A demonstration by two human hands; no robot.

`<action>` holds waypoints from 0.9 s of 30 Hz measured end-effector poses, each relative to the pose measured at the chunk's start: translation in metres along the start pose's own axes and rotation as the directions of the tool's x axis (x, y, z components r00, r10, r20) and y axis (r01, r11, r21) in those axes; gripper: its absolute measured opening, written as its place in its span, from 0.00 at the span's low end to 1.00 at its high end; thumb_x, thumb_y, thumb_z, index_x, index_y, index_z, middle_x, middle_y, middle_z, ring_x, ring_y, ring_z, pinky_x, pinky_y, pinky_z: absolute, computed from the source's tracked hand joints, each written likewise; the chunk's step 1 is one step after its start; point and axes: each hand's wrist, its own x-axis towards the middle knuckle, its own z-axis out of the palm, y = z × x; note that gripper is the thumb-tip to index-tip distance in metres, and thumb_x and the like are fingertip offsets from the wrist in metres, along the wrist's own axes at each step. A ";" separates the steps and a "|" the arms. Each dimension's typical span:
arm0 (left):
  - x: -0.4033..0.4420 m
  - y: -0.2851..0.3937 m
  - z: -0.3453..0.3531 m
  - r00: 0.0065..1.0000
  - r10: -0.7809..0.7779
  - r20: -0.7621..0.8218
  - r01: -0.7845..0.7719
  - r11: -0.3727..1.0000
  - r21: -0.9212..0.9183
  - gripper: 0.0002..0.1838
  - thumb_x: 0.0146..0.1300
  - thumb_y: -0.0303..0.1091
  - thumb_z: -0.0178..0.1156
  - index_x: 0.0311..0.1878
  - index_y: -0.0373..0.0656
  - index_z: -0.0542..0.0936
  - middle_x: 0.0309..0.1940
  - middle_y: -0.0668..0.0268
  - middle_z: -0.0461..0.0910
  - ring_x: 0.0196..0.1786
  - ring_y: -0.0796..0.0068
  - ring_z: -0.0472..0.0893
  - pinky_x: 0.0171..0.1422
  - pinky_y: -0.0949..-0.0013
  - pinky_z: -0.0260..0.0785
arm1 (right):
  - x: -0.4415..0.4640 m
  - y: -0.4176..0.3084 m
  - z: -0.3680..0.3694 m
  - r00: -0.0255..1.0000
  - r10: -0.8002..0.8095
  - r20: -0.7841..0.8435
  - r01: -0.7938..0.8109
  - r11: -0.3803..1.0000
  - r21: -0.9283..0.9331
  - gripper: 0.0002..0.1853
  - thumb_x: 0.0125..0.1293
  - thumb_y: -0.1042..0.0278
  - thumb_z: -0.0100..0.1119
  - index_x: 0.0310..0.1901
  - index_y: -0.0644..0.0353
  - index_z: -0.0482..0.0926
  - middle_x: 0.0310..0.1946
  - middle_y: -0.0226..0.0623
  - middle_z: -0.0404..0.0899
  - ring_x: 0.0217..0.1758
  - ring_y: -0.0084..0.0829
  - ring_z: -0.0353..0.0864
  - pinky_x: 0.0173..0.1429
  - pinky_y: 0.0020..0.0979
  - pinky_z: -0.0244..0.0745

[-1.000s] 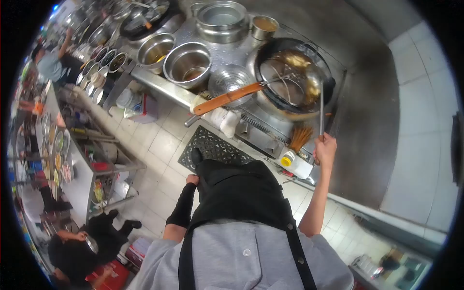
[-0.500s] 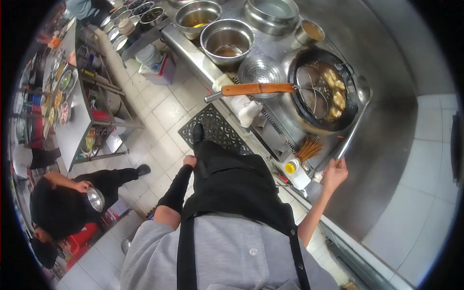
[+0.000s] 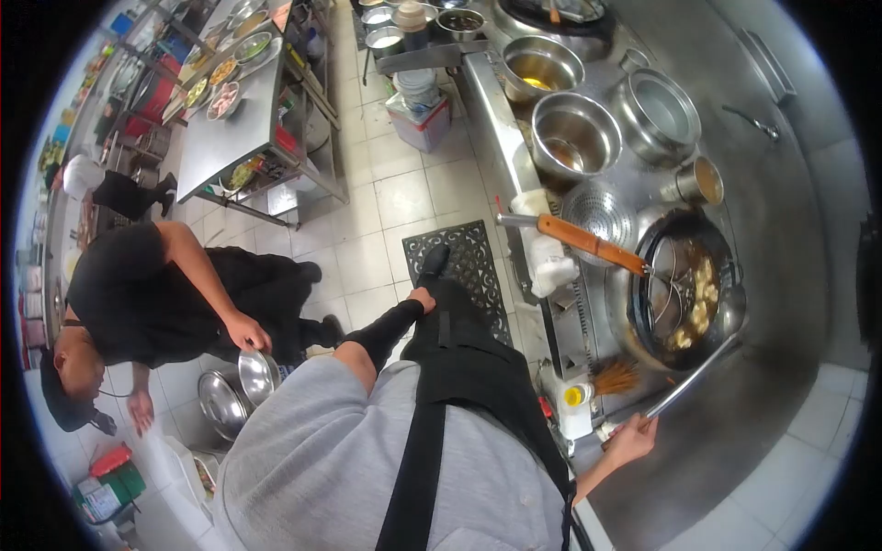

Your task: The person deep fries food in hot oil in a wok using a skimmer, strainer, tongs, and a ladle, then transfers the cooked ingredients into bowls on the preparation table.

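My right hand point(image 3: 632, 439) is closed around the end of a long metal ladle point(image 3: 691, 378). The ladle's bowl rests at the right rim of a dark wok point(image 3: 641, 321). Golden pieces of food point(image 3: 706, 298) sit in bubbling oil in the wok. A wire strainer with a wooden handle point(image 3: 590, 243) lies across the wok's left side, its mesh partly in the oil. My left hand point(image 3: 423, 299) is a closed fist beside my thigh, with nothing visible in it. A perforated metal bowl point(image 3: 597, 219) stands left of the wok.
Steel pots point(image 3: 577, 136) and a tin cup point(image 3: 700, 180) stand behind the wok. A whisk brush point(image 3: 616, 376) and a yellow-capped bottle point(image 3: 577, 395) lie near my right hand. A co-worker point(image 3: 165, 285) bends at left, holding a metal bowl point(image 3: 259, 375). A prep table point(image 3: 225, 151) stands beyond.
My view has turned, so the stove appears shifted right and down. The co-worker at left looks closer and bends over with the bowl. My right hand still grips the ladle.
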 end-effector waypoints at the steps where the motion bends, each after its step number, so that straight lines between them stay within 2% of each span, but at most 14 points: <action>1: 0.006 -0.005 0.006 1.000 0.003 -0.018 -0.003 1.000 0.003 0.21 0.58 0.39 0.59 0.45 0.29 0.86 0.48 0.37 0.84 0.56 0.40 0.84 0.62 0.49 0.77 | 0.004 0.016 -0.002 1.000 -0.001 0.001 0.001 1.000 0.018 0.25 0.67 0.77 0.57 0.66 0.72 0.74 0.20 0.34 0.73 0.12 0.21 0.66 0.13 0.28 0.60; 3: 0.010 -0.009 0.007 0.999 0.000 -0.049 -0.001 1.000 -0.015 0.21 0.58 0.39 0.59 0.45 0.29 0.86 0.47 0.38 0.84 0.55 0.41 0.84 0.62 0.49 0.77 | 0.018 0.048 -0.002 1.000 -0.001 -0.001 0.001 0.998 0.058 0.25 0.66 0.77 0.57 0.66 0.72 0.75 0.19 0.35 0.73 0.12 0.21 0.67 0.13 0.28 0.60; 7: 0.010 -0.009 0.005 0.996 -0.028 -0.081 0.020 0.996 -0.088 0.21 0.58 0.39 0.58 0.45 0.30 0.86 0.47 0.38 0.84 0.55 0.40 0.84 0.62 0.49 0.77 | 0.000 0.050 0.013 0.991 0.085 -0.099 -0.073 0.990 0.122 0.16 0.67 0.75 0.55 0.54 0.74 0.78 0.16 0.35 0.69 0.11 0.23 0.66 0.12 0.30 0.60; 8: 0.012 -0.010 0.005 0.996 -0.040 -0.083 0.031 0.994 -0.108 0.21 0.58 0.40 0.58 0.45 0.30 0.86 0.47 0.38 0.84 0.55 0.40 0.84 0.62 0.49 0.77 | -0.012 0.040 0.021 0.973 0.161 -0.166 -0.140 0.981 0.130 0.12 0.67 0.72 0.55 0.46 0.72 0.78 0.13 0.36 0.67 0.09 0.25 0.64 0.11 0.31 0.58; 11: 0.025 -0.011 0.006 0.994 -0.047 -0.096 0.033 0.989 -0.142 0.21 0.57 0.39 0.58 0.44 0.30 0.86 0.47 0.38 0.84 0.55 0.41 0.84 0.62 0.50 0.77 | -0.025 0.067 0.037 0.946 0.216 -0.240 -0.213 0.976 0.038 0.06 0.66 0.68 0.54 0.37 0.62 0.75 0.15 0.35 0.70 0.13 0.29 0.69 0.13 0.34 0.62; 12: 0.028 -0.009 0.004 0.994 -0.048 -0.101 0.033 0.990 -0.139 0.21 0.57 0.39 0.58 0.44 0.29 0.86 0.47 0.37 0.84 0.55 0.41 0.84 0.62 0.50 0.77 | -0.034 0.070 0.042 0.945 0.193 -0.264 -0.207 0.978 -0.027 0.08 0.66 0.68 0.55 0.37 0.66 0.76 0.14 0.39 0.71 0.11 0.32 0.68 0.14 0.37 0.63; 16: 0.027 0.005 -0.013 0.990 -0.049 -0.133 0.019 0.976 -0.217 0.22 0.57 0.39 0.59 0.44 0.27 0.85 0.47 0.36 0.84 0.55 0.41 0.84 0.61 0.50 0.78 | -0.049 0.085 0.070 0.941 0.135 -0.310 -0.174 0.980 -0.100 0.08 0.66 0.69 0.55 0.38 0.66 0.77 0.17 0.41 0.73 0.15 0.34 0.70 0.17 0.37 0.65; 19: 0.045 0.013 -0.029 0.996 -0.083 0.023 0.086 0.967 -0.239 0.24 0.60 0.39 0.59 0.52 0.28 0.84 0.54 0.36 0.82 0.61 0.41 0.81 0.68 0.53 0.74 | -0.057 0.095 0.090 0.944 0.110 -0.309 -0.161 0.976 -0.143 0.08 0.65 0.70 0.55 0.38 0.66 0.77 0.19 0.42 0.74 0.17 0.35 0.71 0.20 0.38 0.66; 27: 0.083 0.039 -0.087 0.998 0.043 0.034 -0.040 0.995 -0.087 0.26 0.57 0.39 0.61 0.54 0.28 0.83 0.54 0.37 0.82 0.61 0.42 0.82 0.66 0.54 0.75 | -0.075 0.100 0.145 0.966 0.063 -0.252 -0.128 0.960 -0.250 0.08 0.65 0.71 0.54 0.39 0.67 0.79 0.24 0.45 0.77 0.24 0.39 0.75 0.28 0.40 0.69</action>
